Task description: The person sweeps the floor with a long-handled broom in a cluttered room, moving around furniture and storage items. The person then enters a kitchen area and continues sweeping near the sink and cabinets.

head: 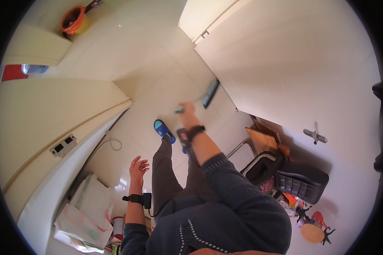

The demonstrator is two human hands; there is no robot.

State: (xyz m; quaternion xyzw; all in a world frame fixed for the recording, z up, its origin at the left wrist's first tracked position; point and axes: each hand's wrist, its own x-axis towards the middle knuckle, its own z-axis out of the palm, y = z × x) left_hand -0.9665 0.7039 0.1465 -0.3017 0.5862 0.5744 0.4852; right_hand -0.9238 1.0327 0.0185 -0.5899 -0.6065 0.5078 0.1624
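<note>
My right hand (pixel 187 111) grips the handle end of a long-handled broom. The broom's blue-green head with dark bristles (pixel 211 94) rests on the tiled floor (pixel 166 76), close to the bottom edge of a white door (pixel 284 63). Motion blurs the hand and the handle, and most of the handle is hard to make out. At my left side, my left hand (pixel 138 170) hangs with fingers apart and holds nothing. A black strap with a small device (pixel 146 200) circles the left wrist. Below, one foot wears a blue slipper (pixel 163 130); my right arm largely hides the other.
A black padded chair (pixel 301 181) and wooden boards (pixel 263 140) stand by the wall at right. White bags or boxes (pixel 87 216) sit at lower left, near a cable loop (pixel 116 145). A bin with an orange liner (pixel 74 20) is at upper left.
</note>
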